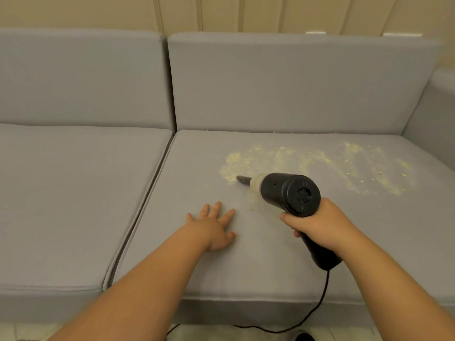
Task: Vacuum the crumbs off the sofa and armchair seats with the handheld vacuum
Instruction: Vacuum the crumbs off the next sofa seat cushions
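Gripping the black handle of the handheld vacuum, the right hand had its fingers curled fully round the grip, the barrel pointing away and to the left across the right seat cushion of the grey sofa. The vacuum's narrow dark nozzle lay low over the fabric, its tip at the near left edge of the crumbs, though whether it actually touched the cushion could not be told. Those pale yellow crumbs spread in a broad loose band across the back half of that cushion, from just beside the nozzle out toward the right armrest, with a few stray bits nearer the vacuum's body. The left hand rested flat on the same cushion, palm down, fingers straight and spread, holding nothing, just left of the vacuum. A black cord ran from the bottom of the handle over the cushion's front edge and down toward the floor. The left seat cushion showed bare grey fabric.
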Motion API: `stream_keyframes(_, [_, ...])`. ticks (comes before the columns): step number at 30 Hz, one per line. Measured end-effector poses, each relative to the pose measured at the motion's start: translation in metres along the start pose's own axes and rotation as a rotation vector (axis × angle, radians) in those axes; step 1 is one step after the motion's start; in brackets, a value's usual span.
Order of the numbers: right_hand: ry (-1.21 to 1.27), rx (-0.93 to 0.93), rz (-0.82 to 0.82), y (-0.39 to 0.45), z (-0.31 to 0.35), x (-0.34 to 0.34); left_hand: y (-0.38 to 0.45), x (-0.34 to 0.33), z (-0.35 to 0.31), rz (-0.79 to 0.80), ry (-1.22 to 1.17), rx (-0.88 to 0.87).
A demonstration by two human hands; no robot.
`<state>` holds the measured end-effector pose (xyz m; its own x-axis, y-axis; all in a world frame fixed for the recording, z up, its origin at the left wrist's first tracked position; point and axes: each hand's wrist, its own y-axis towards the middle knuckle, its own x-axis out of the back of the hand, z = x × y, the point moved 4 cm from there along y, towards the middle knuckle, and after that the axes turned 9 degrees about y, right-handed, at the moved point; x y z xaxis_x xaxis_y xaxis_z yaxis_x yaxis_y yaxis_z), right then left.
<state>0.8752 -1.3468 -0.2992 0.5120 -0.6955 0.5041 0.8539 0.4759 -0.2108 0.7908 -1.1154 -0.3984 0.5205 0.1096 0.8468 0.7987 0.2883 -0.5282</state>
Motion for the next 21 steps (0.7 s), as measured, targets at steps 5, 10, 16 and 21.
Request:
stream_keyframes(5, [-0.033, 0.031, 0.083, 0.018, 0.000, 0.017, 0.023, 0.008, 0.013, -0.010, -0.030, 0.007])
stream_keyframes(10, [-0.013, 0.013, 0.085, 0.032, -0.008, 0.021, 0.041, 0.009, 0.023, -0.009, -0.041, 0.009])
stream_keyframes(16, [0.028, -0.023, -0.004, 0.061, -0.002, 0.003, 0.059, 0.010, 0.026, -0.015, -0.026, 0.021])
stream_keyframes(21, [0.281, -0.041, -0.169, 0.084, 0.006, -0.006, 0.066, 0.009, 0.029, -0.031, -0.023, 0.009])
